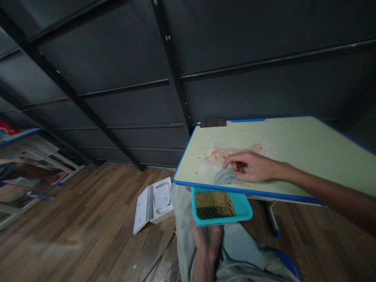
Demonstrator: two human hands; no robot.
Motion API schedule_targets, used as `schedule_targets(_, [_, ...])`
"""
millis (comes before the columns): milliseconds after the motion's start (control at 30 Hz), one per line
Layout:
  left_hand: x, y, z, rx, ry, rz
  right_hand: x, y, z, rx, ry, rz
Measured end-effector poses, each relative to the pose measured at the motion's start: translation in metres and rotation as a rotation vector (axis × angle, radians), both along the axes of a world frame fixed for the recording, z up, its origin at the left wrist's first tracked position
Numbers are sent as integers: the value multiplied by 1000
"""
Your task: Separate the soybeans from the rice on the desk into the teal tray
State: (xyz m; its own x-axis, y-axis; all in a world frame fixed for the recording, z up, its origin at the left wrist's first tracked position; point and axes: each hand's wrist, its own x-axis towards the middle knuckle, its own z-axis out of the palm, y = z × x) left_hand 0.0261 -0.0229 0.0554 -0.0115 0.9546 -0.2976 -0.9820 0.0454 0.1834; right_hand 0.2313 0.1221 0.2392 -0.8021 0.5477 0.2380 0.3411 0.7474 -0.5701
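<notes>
On the table top, my right hand (255, 166) pinches a clear plastic protractor (222, 177) that lies near the front edge. Just beyond it spreads a patch of white grains, rice-like, mixed with small orange kernels (216, 155). Below the table's front edge, my left hand (207, 237) supports a turquoise plastic tray (245, 212) from underneath. Inside the tray, round tan beans (221, 199) fill the left and middle, with small dark green beans (207, 213) at the near left. The tray's right end shows bare plastic.
The pale green table (305, 149) has a blue edge; a dark object (213, 123) sits at its back left corner. A dark panelled wall (129, 105) rises behind. On the wooden floor stands an open white box (160, 199). Another person's leg (35, 172) shows far left.
</notes>
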Motion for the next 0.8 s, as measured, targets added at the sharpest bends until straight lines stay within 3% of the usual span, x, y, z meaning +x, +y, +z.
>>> schedule_targets(367, [5, -8, 8, 5, 9, -164, 2, -1, 5, -66, -74, 1])
schedule_targets(600, [6, -9, 3, -30, 67, -154, 2, -4, 5, -137, -46, 52])
schedule_targets(800, [4, -10, -8, 67, 28, -171, 2, -3, 5, -134, -42, 55])
